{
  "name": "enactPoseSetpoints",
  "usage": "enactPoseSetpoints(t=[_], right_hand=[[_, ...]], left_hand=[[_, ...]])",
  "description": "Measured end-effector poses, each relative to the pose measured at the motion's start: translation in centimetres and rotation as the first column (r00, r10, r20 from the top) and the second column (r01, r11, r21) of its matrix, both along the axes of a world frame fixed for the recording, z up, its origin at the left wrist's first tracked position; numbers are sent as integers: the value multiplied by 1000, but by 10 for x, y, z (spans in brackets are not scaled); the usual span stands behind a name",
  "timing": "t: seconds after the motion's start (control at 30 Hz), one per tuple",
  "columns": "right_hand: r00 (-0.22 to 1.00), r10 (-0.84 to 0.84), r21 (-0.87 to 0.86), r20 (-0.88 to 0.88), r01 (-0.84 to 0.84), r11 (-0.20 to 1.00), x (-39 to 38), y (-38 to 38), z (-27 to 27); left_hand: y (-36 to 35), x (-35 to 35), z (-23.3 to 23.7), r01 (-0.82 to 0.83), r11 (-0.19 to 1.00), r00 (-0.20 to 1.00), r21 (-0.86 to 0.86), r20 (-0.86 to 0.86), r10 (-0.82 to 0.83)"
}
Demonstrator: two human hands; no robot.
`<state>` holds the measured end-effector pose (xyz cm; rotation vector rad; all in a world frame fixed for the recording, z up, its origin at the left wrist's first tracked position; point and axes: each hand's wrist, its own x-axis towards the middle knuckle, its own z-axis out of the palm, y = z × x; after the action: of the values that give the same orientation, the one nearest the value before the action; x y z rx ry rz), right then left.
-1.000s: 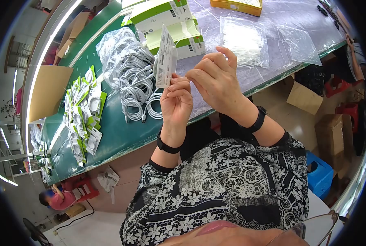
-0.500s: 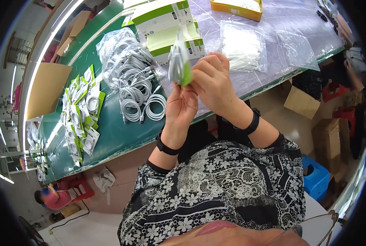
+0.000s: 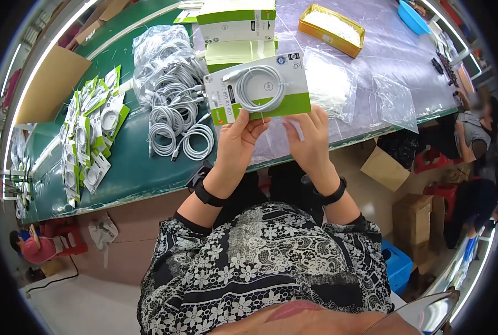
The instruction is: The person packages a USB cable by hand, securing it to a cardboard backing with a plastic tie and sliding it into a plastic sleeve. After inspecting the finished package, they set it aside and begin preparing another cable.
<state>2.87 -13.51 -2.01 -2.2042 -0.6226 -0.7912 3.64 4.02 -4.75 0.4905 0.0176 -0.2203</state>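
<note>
A white and green card (image 3: 296, 75) with a coiled white cable (image 3: 279, 89) on its front faces up, tilted, above the table's near edge. My left hand (image 3: 235, 142) pinches its lower left edge between thumb and fingers. At the card's lower right edge is my right hand (image 3: 310, 139), its thumb apart from the fingers; the fingertips are near or against the card's back, and whether they grip it is unclear. Loose coiled cables (image 3: 198, 142) lie left of the card. Behind it stand green and white card stacks (image 3: 237, 28).
A pile of carded cables (image 3: 84, 139) lies on the green tabletop (image 3: 131, 162) at left. Right of the card are a bag of white ties (image 3: 330, 84), a flat clear bag (image 3: 394, 97) and a yellow tray (image 3: 330, 38). Other people sit at far left and right.
The card has turned from edge-on to face-up and moved slightly right. My right hand has lowered and its fingers have spread from the pinch at the card.
</note>
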Motion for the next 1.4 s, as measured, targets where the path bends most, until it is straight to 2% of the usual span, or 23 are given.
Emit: enactPoseSetpoints(t=[0.07, 0.17, 0.2, 0.33, 0.5, 0.63, 0.73, 0.77, 0.8, 0.83, 0.87, 0.9, 1.0, 1.03, 1.1, 1.13, 1.23, 1.27, 1.37, 1.4], right_hand=[[998, -28, -63, 50, 31, 997, -4, -1, 4], [944, -150, -211, 295, 218, 953, -13, 12, 19], [941, -156, -215, 300, 226, 950, -13, 12, 21], [933, -130, -240, 336, 218, 946, -7, 18, 23], [922, -117, -183, 368, 195, 963, -3, 26, 19], [921, -70, -140, 384, 133, 981, 3, 26, 20], [933, -23, -114, 359, 68, 991, 5, 22, 19], [945, 68, -130, 320, -27, 991, 4, 19, 14], [947, 158, -143, 280, -122, 982, 2, 17, 9], [939, 249, -152, 236, -217, 964, 1, 15, 6], [939, 250, -154, 238, -217, 964, 0, 15, 4], [938, 272, -144, 214, -244, 959, -2, 15, 4], [939, 301, -121, 169, -283, 951, -6, 12, 1], [944, 307, -72, 124, -300, 951, -8, 12, -2], [943, 331, 28, 35, -332, 943, -9, 11, -8], [943, 331, 27, 35, -332, 943, -9, 10, -16], [906, 378, 141, -190, -356, 924, -6, 8, -40], [906, 379, 141, -187, -357, 923, -8, 8, -43], [800, 397, 484, -450, -155, 861, -19, 14, -32], [800, 397, 484, -450, -155, 861, -21, 15, -25]], left_hand=[[0, -2, 2, -79, 985, 996, 155, 60, 70], [-10, -8, 6, -85, 987, 995, 139, 59, 77], [-13, -10, 8, -90, 987, 995, 134, 63, 82], [-12, -12, 9, -148, 978, 987, 149, 87, 136], [-15, -14, 12, -149, 983, 985, 108, 104, 137], [-19, -13, 21, -177, 983, 984, 53, 46, 174], [-16, -10, 23, -306, 942, 943, 137, 178, 281], [-10, -9, 23, -308, 942, 942, 134, 180, 282], [0, -7, 21, -423, 834, 880, 355, 380, 284], [9, -5, 20, -549, 656, 797, 519, 560, 224], [14, -4, 21, -670, 428, 704, 607, 702, 108], [16, -3, 25, -670, 432, 703, 604, 703, 107], [16, -3, 55, -796, 499, 373, 342, 927, -40], [16, -3, 58, -793, 505, 372, 341, 927, -43], [17, -2, 62, -819, 494, 294, 292, 953, -74], [17, -2, 64, -832, 488, 256, 266, 963, -89], [19, 1, 66, -840, 486, 218, 240, 971, -101], [19, 1, 67, -844, 486, 199, 227, 974, -108], [20, -1, 72, -839, 499, 186, 219, 976, -116], [21, -2, 74, -836, 504, 180, 215, 977, -118]])
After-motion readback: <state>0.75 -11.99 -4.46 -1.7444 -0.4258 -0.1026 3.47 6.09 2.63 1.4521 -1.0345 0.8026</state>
